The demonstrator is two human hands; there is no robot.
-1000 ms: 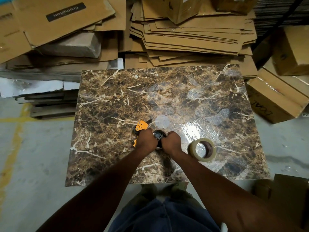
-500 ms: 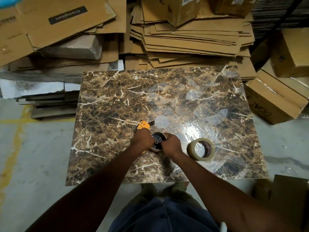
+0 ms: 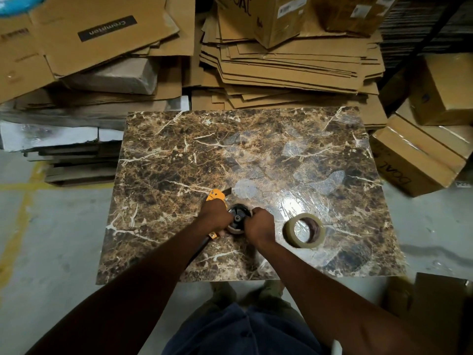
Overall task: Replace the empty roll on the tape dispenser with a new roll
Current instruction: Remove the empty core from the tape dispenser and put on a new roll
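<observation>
An orange tape dispenser [image 3: 215, 196] lies on the marbled table top [image 3: 179, 155], near its front edge. My left hand [image 3: 214, 217] is closed over the dispenser's body. My right hand [image 3: 259, 223] grips the empty roll [image 3: 238, 218] that sits around the dispenser's black hub; only part of the roll shows between the two hands. A new roll of clear tape [image 3: 304, 230] lies flat on the table just right of my right hand, apart from it.
Stacks of flattened cardboard [image 3: 281, 65] lie behind the table. Closed cartons [image 3: 414, 155] crowd its right side, and one more stands at the near right corner. A grey concrete floor with a yellow line [image 3: 15, 226] is on the left.
Both hands have stayed on the dispenser and shifted only slightly. The orange end of the dispenser has turned a little. The new roll has not moved.
</observation>
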